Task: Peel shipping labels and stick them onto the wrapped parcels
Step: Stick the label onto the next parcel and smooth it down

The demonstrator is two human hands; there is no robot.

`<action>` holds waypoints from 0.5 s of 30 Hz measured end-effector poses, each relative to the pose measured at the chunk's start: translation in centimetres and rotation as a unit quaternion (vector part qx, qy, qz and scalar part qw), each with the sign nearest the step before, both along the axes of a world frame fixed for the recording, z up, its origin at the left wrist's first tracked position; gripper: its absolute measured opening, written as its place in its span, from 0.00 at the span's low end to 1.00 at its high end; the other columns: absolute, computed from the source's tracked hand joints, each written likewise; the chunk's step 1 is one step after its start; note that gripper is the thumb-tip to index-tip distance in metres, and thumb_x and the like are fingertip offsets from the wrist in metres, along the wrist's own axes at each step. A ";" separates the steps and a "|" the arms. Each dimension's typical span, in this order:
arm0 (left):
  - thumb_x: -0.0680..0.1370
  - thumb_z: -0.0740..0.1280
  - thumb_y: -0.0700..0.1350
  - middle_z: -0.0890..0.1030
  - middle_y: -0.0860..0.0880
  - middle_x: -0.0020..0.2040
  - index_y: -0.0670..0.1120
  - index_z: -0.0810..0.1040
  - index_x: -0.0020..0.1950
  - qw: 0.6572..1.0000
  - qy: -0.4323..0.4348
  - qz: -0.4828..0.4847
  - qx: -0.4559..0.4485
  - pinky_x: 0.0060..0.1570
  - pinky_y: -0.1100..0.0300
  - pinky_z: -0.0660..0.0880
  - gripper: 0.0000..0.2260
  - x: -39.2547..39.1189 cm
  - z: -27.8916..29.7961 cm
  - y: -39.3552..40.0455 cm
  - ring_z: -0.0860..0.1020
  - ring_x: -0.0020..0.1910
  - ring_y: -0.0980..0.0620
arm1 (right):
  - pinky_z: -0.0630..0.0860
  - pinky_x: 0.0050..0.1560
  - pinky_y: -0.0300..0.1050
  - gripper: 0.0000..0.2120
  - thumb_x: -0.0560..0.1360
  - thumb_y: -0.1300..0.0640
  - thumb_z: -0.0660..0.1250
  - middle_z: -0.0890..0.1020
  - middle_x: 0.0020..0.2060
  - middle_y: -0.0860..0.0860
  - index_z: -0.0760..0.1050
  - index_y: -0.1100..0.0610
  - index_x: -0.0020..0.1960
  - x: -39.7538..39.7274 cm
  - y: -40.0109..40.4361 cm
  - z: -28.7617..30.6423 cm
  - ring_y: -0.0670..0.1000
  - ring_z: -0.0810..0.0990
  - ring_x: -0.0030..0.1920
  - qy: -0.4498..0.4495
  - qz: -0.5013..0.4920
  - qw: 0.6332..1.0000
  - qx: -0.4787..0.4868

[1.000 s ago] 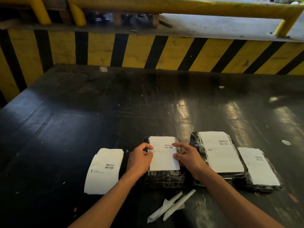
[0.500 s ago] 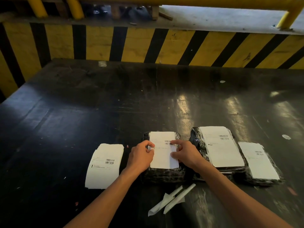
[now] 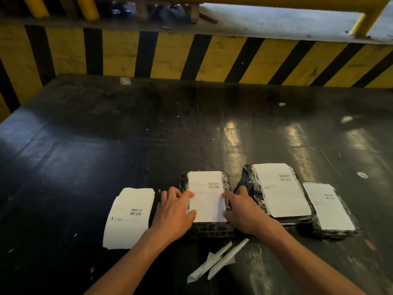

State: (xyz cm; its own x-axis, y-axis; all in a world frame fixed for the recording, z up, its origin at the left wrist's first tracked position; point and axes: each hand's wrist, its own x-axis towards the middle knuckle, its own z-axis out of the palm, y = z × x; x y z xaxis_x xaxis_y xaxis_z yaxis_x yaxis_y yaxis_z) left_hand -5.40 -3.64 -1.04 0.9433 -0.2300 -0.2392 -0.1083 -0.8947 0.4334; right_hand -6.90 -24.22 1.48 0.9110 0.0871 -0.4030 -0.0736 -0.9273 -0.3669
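Both hands are lying flat with fingers spread: the left hand (image 3: pixel 173 211) is pressing the left edge of the label (image 3: pixel 206 196) on the middle parcel (image 3: pixel 209 227), the right hand (image 3: pixel 244 211) its right edge. Neither grip is clamping anything. The bench (image 3: pixel 148 135) beyond is lying open.

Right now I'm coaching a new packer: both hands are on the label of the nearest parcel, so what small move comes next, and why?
Probably sweep both hands outward to press the label flat. The left hand and right hand rest on its side edges, and it already lies on the parcel.
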 end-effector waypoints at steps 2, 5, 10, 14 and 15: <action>0.79 0.64 0.56 0.60 0.50 0.74 0.54 0.65 0.72 0.999 -0.035 -0.010 -0.006 0.71 0.51 0.65 0.22 0.5 0.1 -0.4 0.59 0.73 0.48 | 0.66 0.70 0.55 0.27 0.80 0.54 0.63 0.61 0.73 0.57 0.60 0.53 0.77 1.0 0.7 0.0 0.62 0.66 0.71 -0.068 0.012 0.998 -0.001; 0.83 0.56 0.54 0.48 0.51 0.81 0.52 0.56 0.79 0.997 -0.060 -0.057 0.009 0.75 0.45 0.54 0.24 2.1 -0.2 -1.4 0.44 0.80 0.48 | 0.59 0.76 0.58 0.27 0.82 0.51 0.57 0.54 0.80 0.55 0.55 0.55 0.79 3.6 1.6 -1.0 0.58 0.53 0.79 -0.110 0.036 0.993 0.014; 0.84 0.47 0.56 0.40 0.50 0.81 0.50 0.42 0.80 0.991 -0.054 -0.095 0.081 0.77 0.46 0.49 0.27 3.8 -2.5 -1.9 0.37 0.79 0.47 | 0.49 0.78 0.57 0.29 0.84 0.47 0.48 0.46 0.81 0.54 0.44 0.57 0.80 5.7 1.5 -3.5 0.56 0.40 0.80 -0.067 0.049 0.996 -0.027; 0.83 0.46 0.58 0.38 0.51 0.81 0.51 0.40 0.80 0.989 -0.068 -0.091 0.099 0.76 0.45 0.50 0.28 3.5 -3.7 -1.8 0.37 0.79 0.48 | 0.49 0.78 0.59 0.30 0.83 0.44 0.45 0.41 0.80 0.51 0.40 0.55 0.80 3.8 1.4 -4.8 0.55 0.34 0.79 -0.095 0.064 0.992 -0.044; 0.83 0.46 0.58 0.38 0.51 0.81 0.52 0.40 0.80 0.988 -0.072 -0.089 0.100 0.76 0.44 0.51 0.28 3.5 -3.8 -1.8 0.37 0.79 0.48 | 0.48 0.78 0.59 0.30 0.83 0.43 0.44 0.40 0.80 0.50 0.39 0.54 0.80 3.0 1.3 -5.1 0.54 0.33 0.78 -0.103 0.069 0.991 -0.048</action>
State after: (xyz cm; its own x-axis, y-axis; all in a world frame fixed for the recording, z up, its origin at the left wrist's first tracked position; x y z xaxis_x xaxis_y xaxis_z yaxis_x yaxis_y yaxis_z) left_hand -1.95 -5.44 -4.87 0.9198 -0.3573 -0.1622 -0.3196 -0.9220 0.2185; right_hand -3.87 -22.89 -3.61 0.9569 0.1867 -0.2226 0.1235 -0.9549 -0.2701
